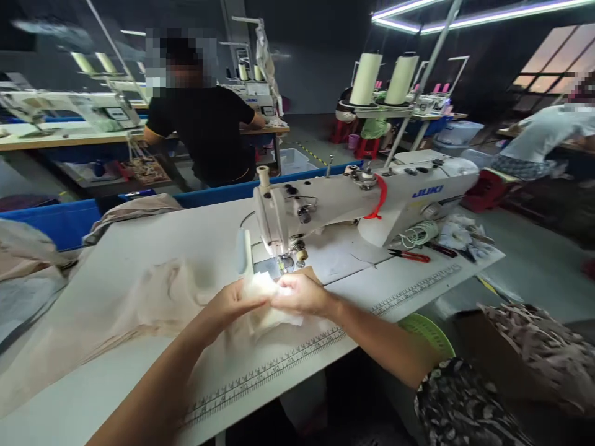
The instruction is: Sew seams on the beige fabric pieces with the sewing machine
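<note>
Pale beige fabric [162, 297] spreads over the white sewing table, its right end gathered beneath my hands. My left hand [235, 303] pinches a brightly lit white piece [261, 284] of the cloth between thumb and fingers. My right hand [304, 295] has its fingers closed on the same cloth, and its fingertips meet those of my left hand. Both hands are just in front of the needle area of a white sewing machine [344, 198]. The lit cloth is overexposed, so its edges are hard to make out.
Red-handled snips [411, 256], a coil of pale cord [421, 234] and scraps [460, 232] lie right of the machine. A ruler strip [288, 361] runs along the table's front edge. A green basket [427, 331] stands below. A person in black [199, 130] sits beyond the table.
</note>
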### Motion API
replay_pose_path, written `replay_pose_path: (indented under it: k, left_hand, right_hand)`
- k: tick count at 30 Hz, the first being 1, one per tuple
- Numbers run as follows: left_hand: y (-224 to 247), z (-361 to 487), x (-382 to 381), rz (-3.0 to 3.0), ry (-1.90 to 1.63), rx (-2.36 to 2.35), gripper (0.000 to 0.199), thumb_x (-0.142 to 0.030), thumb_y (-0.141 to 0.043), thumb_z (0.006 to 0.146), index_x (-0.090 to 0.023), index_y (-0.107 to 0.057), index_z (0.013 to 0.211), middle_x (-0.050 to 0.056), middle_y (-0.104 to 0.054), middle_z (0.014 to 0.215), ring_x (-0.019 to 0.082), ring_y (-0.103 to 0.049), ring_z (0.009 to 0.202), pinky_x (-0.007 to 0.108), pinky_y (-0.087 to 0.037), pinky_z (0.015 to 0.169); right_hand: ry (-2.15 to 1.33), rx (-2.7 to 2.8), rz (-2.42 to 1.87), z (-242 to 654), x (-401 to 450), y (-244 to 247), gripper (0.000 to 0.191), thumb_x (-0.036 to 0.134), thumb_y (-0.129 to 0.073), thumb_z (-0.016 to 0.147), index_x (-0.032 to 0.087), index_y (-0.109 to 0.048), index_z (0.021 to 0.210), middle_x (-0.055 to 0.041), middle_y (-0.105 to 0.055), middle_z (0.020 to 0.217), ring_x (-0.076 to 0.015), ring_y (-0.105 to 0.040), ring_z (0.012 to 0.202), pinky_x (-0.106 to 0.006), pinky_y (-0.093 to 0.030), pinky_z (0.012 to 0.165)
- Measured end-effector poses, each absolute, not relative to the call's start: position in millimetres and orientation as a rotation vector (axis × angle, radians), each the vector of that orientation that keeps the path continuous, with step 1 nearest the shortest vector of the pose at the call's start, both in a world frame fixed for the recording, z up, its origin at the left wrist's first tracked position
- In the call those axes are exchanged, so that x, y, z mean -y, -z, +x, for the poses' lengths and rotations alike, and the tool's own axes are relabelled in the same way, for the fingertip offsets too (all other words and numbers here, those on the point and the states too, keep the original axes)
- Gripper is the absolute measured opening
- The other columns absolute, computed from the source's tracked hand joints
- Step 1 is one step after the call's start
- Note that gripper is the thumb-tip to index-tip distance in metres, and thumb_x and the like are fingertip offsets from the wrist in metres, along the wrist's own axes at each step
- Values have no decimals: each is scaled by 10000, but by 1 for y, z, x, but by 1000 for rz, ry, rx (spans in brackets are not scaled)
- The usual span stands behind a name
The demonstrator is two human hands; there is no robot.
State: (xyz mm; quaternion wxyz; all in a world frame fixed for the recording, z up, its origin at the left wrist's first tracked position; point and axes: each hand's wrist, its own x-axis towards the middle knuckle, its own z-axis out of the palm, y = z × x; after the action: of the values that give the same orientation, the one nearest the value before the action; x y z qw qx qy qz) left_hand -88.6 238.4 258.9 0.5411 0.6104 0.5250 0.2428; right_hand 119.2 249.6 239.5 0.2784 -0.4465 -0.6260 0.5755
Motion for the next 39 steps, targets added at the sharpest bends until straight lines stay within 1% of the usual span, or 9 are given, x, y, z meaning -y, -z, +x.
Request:
replay_pose_path:
  k: [7,11,15,19,22,25,28,31,39]
  left_hand:
    - [-239,-92,-213,1278,-468,-1313,548,-675,-818,615,-197,-589,755,0,-633,637,177,-557,565,249,-381,512]
    - [-237,-76,-190,1278,-492,-1281,562,-701,-791,642,-183,-580,697,-18,-562,573,135,-470,517,233,-322,492]
    - [-241,-63,-167,1257,-532,-1255,599,-734,-765,662,-160,-595,686,-20,-531,567,107,-417,510,221,-288,476]
    - [-255,-48,-158,1212,-466,-1178,567,-708,-733,741,-152,-636,787,15,-623,657,138,-528,565,229,-394,517]
    - [-268,-21,-172,1318,-484,-1074,492,-634,-737,790,-149,-671,837,27,-665,716,142,-577,618,223,-426,550]
    - [-276,16,-201,1444,-534,-981,436,-574,-756,787,-144,-684,790,15,-647,683,119,-558,596,203,-387,515]
    - [-276,54,-237,1493,-587,-934,442,-567,-790,706,-144,-663,717,28,-644,638,132,-559,548,223,-385,479]
    - [-271,83,-274,1419,-665,-970,426,-516,-814,623,-145,-683,786,62,-699,726,173,-612,592,267,-468,523]
    - [-253,114,-357,1601,-637,-1286,95,-233,-719,725,-156,-668,752,36,-681,709,181,-615,642,283,-483,611]
  right_hand:
    - [-1566,1679,-1208,128,-232,-233,166,271,-745,778,198,-596,790,34,-543,702,-124,-492,660,-241,-380,570]
    - [-1503,1742,-1193,134,-209,-232,139,248,-732,775,188,-619,828,45,-549,732,-120,-504,702,-235,-378,615]
    - [-1318,1981,-1110,164,-191,-234,237,402,-726,831,179,-649,802,70,-481,639,-97,-443,625,-231,-318,577]
    - [-796,1926,-1315,221,-213,-234,191,334,-566,965,194,-692,932,-5,-691,828,-135,-594,718,-247,-414,667]
    - [-227,1876,-1653,254,-252,-231,108,245,-651,903,177,-682,981,-104,-716,1030,-221,-637,948,-317,-467,835]
    - [-82,1956,-1732,268,-280,-229,117,205,-748,807,173,-677,894,-128,-711,1053,-275,-620,1070,-362,-459,928]
    - [-106,1972,-1709,282,-283,-228,85,149,-701,795,194,-632,775,-64,-727,931,-226,-655,939,-297,-461,814]
    - [-99,1903,-1734,311,-266,-223,38,167,-600,842,200,-616,832,-30,-720,822,-190,-658,769,-261,-409,648]
    - [407,1656,-1649,373,-201,-221,156,306,-508,923,209,-614,862,-19,-685,695,-170,-575,568,-281,-330,572]
